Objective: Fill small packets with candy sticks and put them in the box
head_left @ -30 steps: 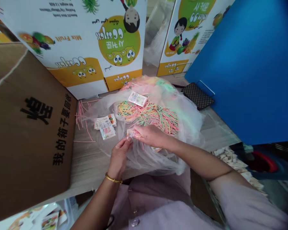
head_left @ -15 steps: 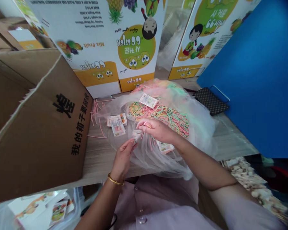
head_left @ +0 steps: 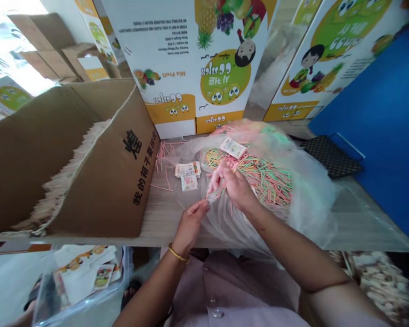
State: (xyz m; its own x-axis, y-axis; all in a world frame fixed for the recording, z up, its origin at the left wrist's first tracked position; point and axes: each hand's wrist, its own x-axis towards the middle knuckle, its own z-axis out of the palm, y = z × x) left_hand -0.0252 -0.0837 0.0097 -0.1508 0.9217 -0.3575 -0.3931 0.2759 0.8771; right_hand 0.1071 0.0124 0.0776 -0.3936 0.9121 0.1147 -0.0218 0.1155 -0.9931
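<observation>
My left hand (head_left: 195,219) pinches the lower end of a small clear-and-printed candy packet (head_left: 212,197). At the packet's upper end, my right hand (head_left: 232,184) is closed around several thin candy sticks (head_left: 222,182), which reach toward the packet's mouth; how far in they sit I cannot tell. Beneath and behind the hands, a large clear plastic bag (head_left: 313,200) lies spread with a heap of pink, green and yellow candy sticks (head_left: 269,175). One printed packet (head_left: 233,147) rests on the heap. Left of my hands lies a small pile of packets (head_left: 188,170), the top one showing pink sticks.
An open brown carton (head_left: 122,190) holding many packets stands at the left. White printed boxes (head_left: 177,54) rise behind the bag. On the right are a blue panel (head_left: 381,104) and a dark checkered pouch (head_left: 332,156). A plastic-lined bin (head_left: 85,277) sits below the table edge.
My right hand has come down to the packet's mouth with candy sticks in its fingers. My left hand still pinches the packet. The camera view has shifted left, showing more of the carton.
</observation>
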